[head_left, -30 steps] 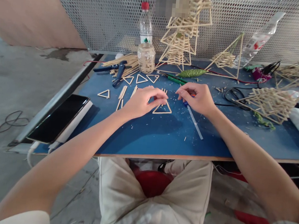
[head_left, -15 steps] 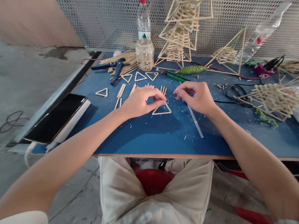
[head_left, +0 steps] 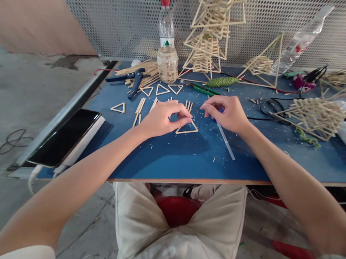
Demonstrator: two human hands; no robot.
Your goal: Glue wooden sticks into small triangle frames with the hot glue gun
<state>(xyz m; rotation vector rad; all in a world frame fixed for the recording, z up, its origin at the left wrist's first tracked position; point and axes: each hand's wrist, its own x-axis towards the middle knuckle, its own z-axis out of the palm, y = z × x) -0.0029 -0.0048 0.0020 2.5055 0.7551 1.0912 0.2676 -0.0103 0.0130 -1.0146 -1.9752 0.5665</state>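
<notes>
"What are you seeing down there, through the head camera?"

"A blue table (head_left: 158,166), smooth but speckled with pale crumbs. Near the middle lies a flat triangle (head_left: 187,132) of straight, pale wooden sticks, partly under the fingertips of my left hand (head_left: 164,119)."

"And around it?"

"Short loose sticks (head_left: 140,105) in small rows to the left, and smaller triangles (head_left: 163,93) on the far side. Beyond them a tower (head_left: 209,28) of crisscrossed sticks, all ridges and corners, rises before a perforated metal panel (head_left: 124,22). Left of it is a clear plastic bottle (head_left: 167,25) with a red cap."

"How are your hands?"

"My left is arched, thumb and fingertips close together; I can't tell if they pinch anything. My right hand (head_left: 226,111), apart from the triangle on its right, has thumb and forefinger drawn together, and I can't make out anything between them either."

"What's hidden?"

"The triangle's far tip, behind my left fingers. A blue object (head_left: 221,109) is mostly covered by my right hand, and a thin translucent strip (head_left: 226,142) runs from there toward me. The tower's top is cut off by the upper edge."
</notes>
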